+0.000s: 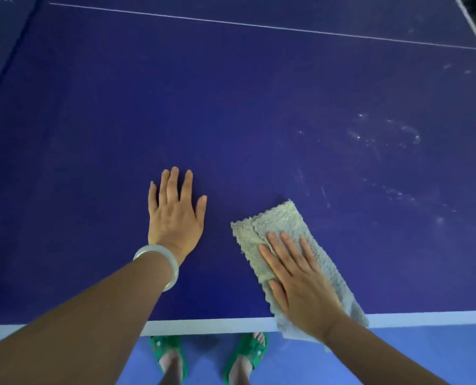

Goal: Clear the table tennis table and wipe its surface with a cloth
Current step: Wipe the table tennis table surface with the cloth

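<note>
one view only, worn on the head, looking forward and steeply down over the near edge of the blue tabletop (231,107). it sits close: both forearms reach in from the bottom corners, the left hand (175,215) and right hand (298,279) low in the middle. below the edge, the floor (370,357) and feet show.

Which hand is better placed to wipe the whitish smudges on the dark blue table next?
Right, likely: the right hand presses the folded grey terry cloth, nearest the whitish smudges; the left hand lies flat, empty.
</note>
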Tool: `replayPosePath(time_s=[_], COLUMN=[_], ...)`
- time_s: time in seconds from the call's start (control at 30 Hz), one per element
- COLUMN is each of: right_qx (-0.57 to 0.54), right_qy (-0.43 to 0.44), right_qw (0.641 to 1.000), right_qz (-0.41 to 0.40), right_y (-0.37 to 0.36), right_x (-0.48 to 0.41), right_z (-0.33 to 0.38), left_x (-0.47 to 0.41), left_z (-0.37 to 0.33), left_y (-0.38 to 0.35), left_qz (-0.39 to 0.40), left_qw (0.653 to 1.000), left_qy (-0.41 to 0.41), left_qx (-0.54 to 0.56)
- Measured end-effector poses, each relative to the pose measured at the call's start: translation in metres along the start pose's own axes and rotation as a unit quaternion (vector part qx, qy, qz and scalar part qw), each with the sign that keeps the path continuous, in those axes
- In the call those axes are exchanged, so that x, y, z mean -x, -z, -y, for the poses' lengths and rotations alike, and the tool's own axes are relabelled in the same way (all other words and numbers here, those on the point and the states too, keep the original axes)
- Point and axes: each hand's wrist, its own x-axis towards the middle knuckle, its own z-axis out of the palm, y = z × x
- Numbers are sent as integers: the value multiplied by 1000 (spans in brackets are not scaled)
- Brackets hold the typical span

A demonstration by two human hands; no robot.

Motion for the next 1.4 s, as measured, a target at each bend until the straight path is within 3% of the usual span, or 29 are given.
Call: replayPosePath(time_s=[0.23, 0.4, 0.47, 0.6, 0.7, 0.83, 0.93, 1.07, 1.17, 1.23, 1.4], right_qx=[-28, -75, -75, -98, -77, -91, -109, -155, -196, -137, -94], right_qy=[23, -204, -244, -122, -66, -221, -344, -266, -245, -237, -167], right_qw=[999, 975, 965, 986, 994, 970, 931, 948, 947, 958, 980], right_qz=[-12, -53, -62, -51, -40, -40, -60, -80, -69, -88, -45], right_y=[11, 0, -4, 3, 12, 1, -7, 7, 24, 23, 0], right_x=[-74, -61, -43, -62, -95, -75, -45, -71, -82, -77, -55], right_z=[-10, -32, -10, 31, 8, -46, -28, 39, 38, 32, 35], left_x=[-2, -1, -1, -1, -2, -2, -2, -1, -2, -2, -1], left_z=[-1, -2, -2, -2, -3, -2, -2, -2, -2, -2, -2], left_y=[-1, -3, -3, -3, -2, -3, -4, -3, -4, -5, -3], left_qz=[-3, -14, -17, -16, -15, -20, -22, -23, -27, -31, -29], left_qw=[1000, 1000, 1000, 1000, 1000, 1000, 1000, 1000, 1000, 999, 1000], left_qy=[7, 7, 9, 10, 11, 10, 12, 12, 10, 9, 8], left_qx=[-9, -15, -15, -11, -11, -13, -15, -14, -8, -5, -4])
